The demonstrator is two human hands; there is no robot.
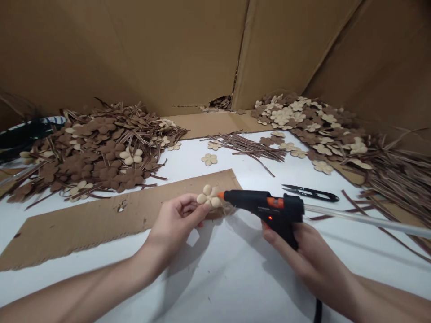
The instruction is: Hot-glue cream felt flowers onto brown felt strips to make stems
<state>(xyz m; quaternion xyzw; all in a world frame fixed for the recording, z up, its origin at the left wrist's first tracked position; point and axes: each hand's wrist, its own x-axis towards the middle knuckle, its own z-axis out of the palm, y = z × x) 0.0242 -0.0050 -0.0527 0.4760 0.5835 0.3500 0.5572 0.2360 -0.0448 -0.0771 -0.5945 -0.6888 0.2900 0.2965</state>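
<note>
My left hand (183, 213) pinches a cream five-petal flower cutout (208, 196) between thumb and fingers, just above the white table. Wrapped round the handle of a black hot glue gun (266, 206) is my right hand (306, 249). The gun's orange nozzle points left and its tip meets or nearly meets the flower's right side; contact is hard to tell. A red light glows on its body. From its back end a long clear glue stick (363, 218) sticks out to the right.
A cardboard strip (84, 224) lies under and left of my left hand. Black thread snips (310, 193) rest behind the gun. Brown and cream flowers with strips pile up at left (101, 152) and right (313, 121). Cut strips (252, 146) lie mid-table. Cardboard walls (185, 54) enclose the back.
</note>
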